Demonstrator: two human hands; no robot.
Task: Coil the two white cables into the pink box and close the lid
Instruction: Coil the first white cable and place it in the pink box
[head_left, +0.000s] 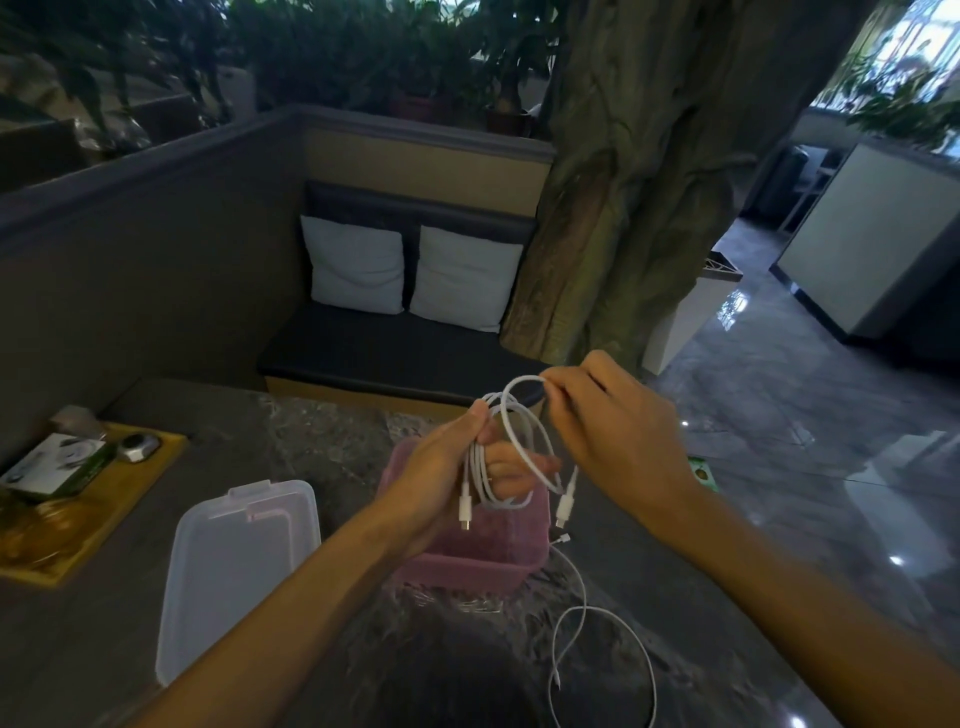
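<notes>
A white cable (511, 431) is looped into a coil above the pink box (483, 564). My left hand (447, 457) grips the coil's loops, and both plugs hang down over the box. My right hand (613, 431) pinches the top loop of the same cable. The second white cable (587, 618) lies loose on the table to the right of the box and in front of it. The clear lid (234, 566) rests flat on the table left of the box.
A yellow tray (88, 540) with small items sits at the table's left edge. A small green packet (704, 473) lies right of my hands. Beyond the table are a bench with two white cushions (410, 273) and a tree trunk (623, 208).
</notes>
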